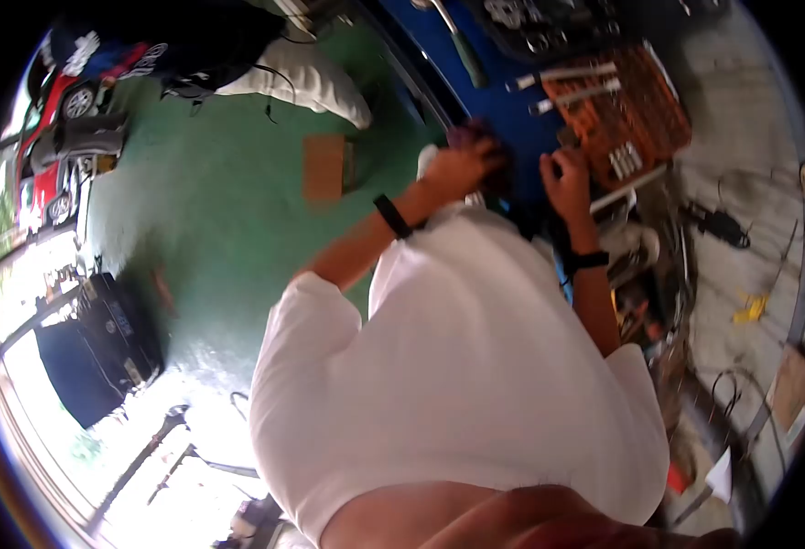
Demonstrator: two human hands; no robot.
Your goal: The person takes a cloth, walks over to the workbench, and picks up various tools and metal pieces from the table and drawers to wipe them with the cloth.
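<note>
My left hand [457, 172], with a black band on its wrist, is at the edge of a blue work surface [526, 128]. Its fingers are bent against a dark purple-red bundle [468, 134], perhaps cloth; blur hides the details of this grip. To the right, my right hand [567, 188] is raised over the same surface, thumb and fingers curled together. Whatever it may pinch is too small to make out. Just beyond it lies an orange tool tray [617, 114] with metal sockets [625, 161] and bars in it. Farther up rests a green-handled tool [462, 55].
A dark case of tools [549, 27] lies at the top. Cluttered parts and cables, with a yellow item [750, 308], are on the right. On the green floor [228, 201] stand a cardboard box [324, 168] and a black case [114, 320]. Another person's light trousers [302, 78] show upper left.
</note>
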